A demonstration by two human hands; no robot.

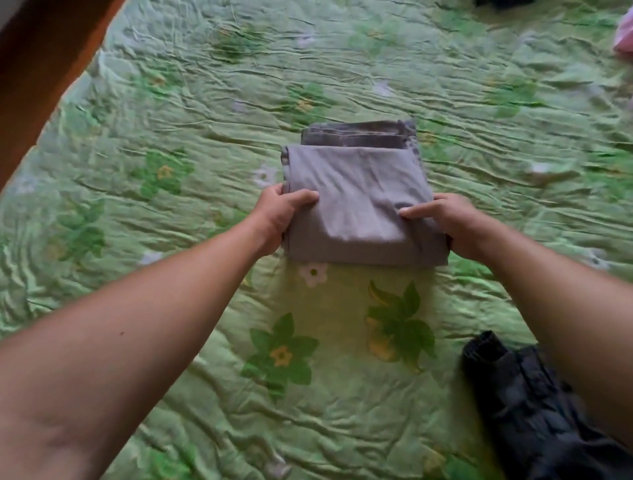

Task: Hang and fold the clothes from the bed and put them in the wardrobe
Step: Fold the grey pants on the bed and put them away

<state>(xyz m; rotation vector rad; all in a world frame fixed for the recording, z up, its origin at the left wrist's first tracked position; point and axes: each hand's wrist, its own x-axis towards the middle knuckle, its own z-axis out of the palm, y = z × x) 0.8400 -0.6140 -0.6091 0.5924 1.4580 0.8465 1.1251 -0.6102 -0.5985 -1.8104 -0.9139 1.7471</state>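
A grey folded garment [359, 192] lies in the middle of the green flowered bedspread [212, 102], its darker layers showing at the far edge. My left hand [279, 219] grips its near left edge, thumb on top and fingers underneath. My right hand [452, 226] grips the near right edge the same way, thumb lying on the cloth. The near fold is lifted slightly off the bed between both hands.
A dark, crumpled garment [534, 411] lies at the lower right under my right forearm. Something pink [625, 34] shows at the right edge and a dark item [503, 2] at the top edge. A brown wooden bed frame [44, 68] runs along the upper left.
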